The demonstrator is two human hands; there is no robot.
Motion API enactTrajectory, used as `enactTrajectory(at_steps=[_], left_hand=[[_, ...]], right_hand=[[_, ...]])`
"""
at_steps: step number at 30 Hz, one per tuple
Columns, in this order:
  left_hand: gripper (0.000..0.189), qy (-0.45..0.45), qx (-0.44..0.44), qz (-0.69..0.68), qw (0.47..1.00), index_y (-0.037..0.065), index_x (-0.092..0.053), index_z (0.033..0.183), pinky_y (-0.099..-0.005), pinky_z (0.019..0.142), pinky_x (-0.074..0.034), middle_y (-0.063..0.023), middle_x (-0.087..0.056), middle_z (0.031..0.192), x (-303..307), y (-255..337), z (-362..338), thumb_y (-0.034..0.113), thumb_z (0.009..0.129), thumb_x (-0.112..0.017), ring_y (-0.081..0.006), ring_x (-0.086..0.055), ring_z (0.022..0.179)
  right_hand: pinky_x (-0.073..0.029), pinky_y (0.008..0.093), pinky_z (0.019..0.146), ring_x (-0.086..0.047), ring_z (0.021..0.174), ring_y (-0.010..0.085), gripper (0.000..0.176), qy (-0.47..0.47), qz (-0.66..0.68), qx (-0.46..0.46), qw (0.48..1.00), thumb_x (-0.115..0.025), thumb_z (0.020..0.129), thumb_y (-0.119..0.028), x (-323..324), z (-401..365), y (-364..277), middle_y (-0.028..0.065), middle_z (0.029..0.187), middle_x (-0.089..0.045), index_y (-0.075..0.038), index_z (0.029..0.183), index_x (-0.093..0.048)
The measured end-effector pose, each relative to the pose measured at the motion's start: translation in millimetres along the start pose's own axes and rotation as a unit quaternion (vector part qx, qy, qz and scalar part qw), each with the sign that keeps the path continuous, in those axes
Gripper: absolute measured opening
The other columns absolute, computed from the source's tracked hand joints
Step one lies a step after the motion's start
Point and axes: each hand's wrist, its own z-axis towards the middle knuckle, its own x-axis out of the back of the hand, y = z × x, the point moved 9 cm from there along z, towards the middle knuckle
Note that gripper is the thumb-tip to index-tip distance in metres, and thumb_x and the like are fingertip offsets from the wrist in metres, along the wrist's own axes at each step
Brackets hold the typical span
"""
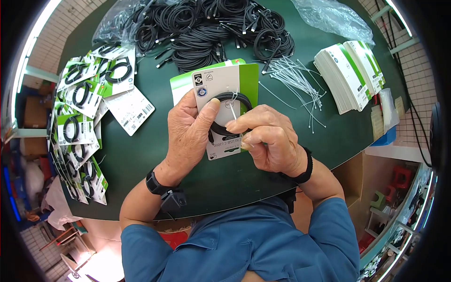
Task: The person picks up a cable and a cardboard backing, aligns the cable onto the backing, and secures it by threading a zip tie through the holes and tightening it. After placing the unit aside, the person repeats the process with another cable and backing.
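A white and green packaging card (pixel 217 77) is gripped by my left hand (pixel 184 136), thumb in front and fingers behind. Against the card's face lies a coiled black cable (pixel 244 99), with my left thumb pressing on its side. A white cable tie (pixel 233 113) loops over the top of the coil, its tail pointing down. My right hand (pixel 275 136) is closed, thumb and forefinger pinching the tail's lower end. Behind the held card, the edge of another green and white card (pixel 181 86) shows.
A heap of coiled black cables (pixel 202 42) lies at the back. Loose white cable ties (pixel 298 82) spread right of centre, beside stacked cards (pixel 340 77). Cards with cables attached (pixel 80 105) pile up on the left. Clear plastic bags (pixel 333 19) sit along the far edge.
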Motion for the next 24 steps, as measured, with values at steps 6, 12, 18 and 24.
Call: enactTrajectory(at_steps=[6, 12, 18, 24], left_hand=[[0.031, 0.004, 0.003, -0.003, 1.0, -0.005, -0.061, 0.133, -0.0253, 0.084, -0.058, -0.0107, -0.075, 0.114, -1.7, 0.2, -0.4, 0.012, 0.107, -0.061, -0.0107, -0.071, 0.097], [0.031, 0.005, 0.006, -0.006, 1.0, -0.005, -0.061, 0.133, -0.0251, 0.084, -0.058, -0.0106, -0.075, 0.114, -1.1, 0.0, -0.5, 0.011, 0.107, -0.061, -0.0109, -0.071, 0.097], [0.031, 0.011, 0.01, -0.017, 1.0, -0.005, -0.061, 0.133, -0.0258, 0.086, -0.058, -0.0109, -0.075, 0.115, 0.2, -2.5, -0.1, 0.011, 0.107, -0.061, -0.0115, -0.071, 0.098], [0.031, -0.004, 0.013, -0.019, 1.0, -0.005, -0.06, 0.134, -0.0273, 0.089, -0.057, -0.0113, -0.074, 0.117, -2.8, -8.1, -2.2, 0.01, 0.107, -0.06, -0.0118, -0.07, 0.1]], right_hand=[[-0.056, 0.037, 0.069, -0.073, 0.082, 0.0256, 0.015, -0.008, 0.002, 0.0, 1.0, -0.065, 0.102, -0.008, -0.8, 1.2, -3.1, 0.0127, 0.105, -0.074, -0.011, 0.108, -0.052], [-0.056, 0.037, 0.071, -0.073, 0.083, 0.026, 0.015, -0.018, 0.019, 0.003, 1.0, -0.066, 0.102, -0.008, -1.7, 2.0, -3.5, 0.0124, 0.104, -0.075, -0.011, 0.108, -0.052], [-0.057, 0.0384, 0.072, -0.073, 0.084, 0.0264, 0.015, 0.008, 0.042, -0.021, 0.999, -0.066, 0.101, -0.006, -3.2, -1.2, 1.9, 0.0142, 0.103, -0.075, -0.009, 0.105, -0.052], [-0.058, 0.0363, 0.071, -0.073, 0.084, 0.0258, 0.018, 0.013, 0.016, -0.04, 0.999, -0.07, 0.095, 0.004, -2.6, 0.0, 3.0, 0.0151, 0.103, -0.074, -0.005, 0.107, -0.06]])
